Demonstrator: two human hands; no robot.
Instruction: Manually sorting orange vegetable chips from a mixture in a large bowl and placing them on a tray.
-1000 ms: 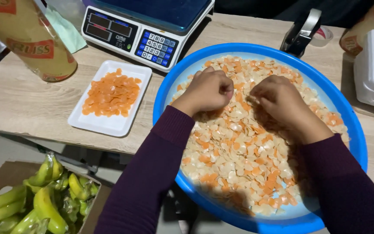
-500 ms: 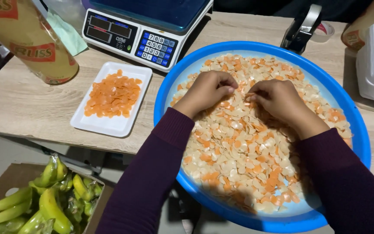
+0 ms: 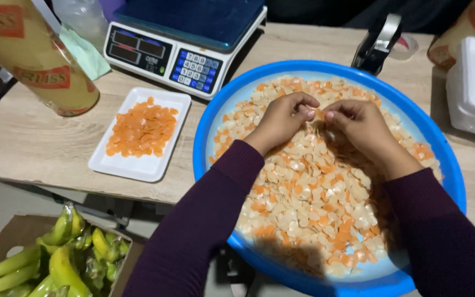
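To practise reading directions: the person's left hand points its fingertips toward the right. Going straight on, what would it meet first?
The left hand would meet the right hand first; their fingertips nearly touch above the pale and orange pieces; depth is unclear.

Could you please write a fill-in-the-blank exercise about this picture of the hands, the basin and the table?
1. Both hands, the left hand and the right hand, meet over a round basin whose colour is ____.
2. The small white tray beside the basin holds only pieces of the colour ____.
3. Behind the tray stands a weighing ____ with a keypad.
4. In the box below the table edge lie green and yellow ____.

Missing words: blue; orange; scale; bananas
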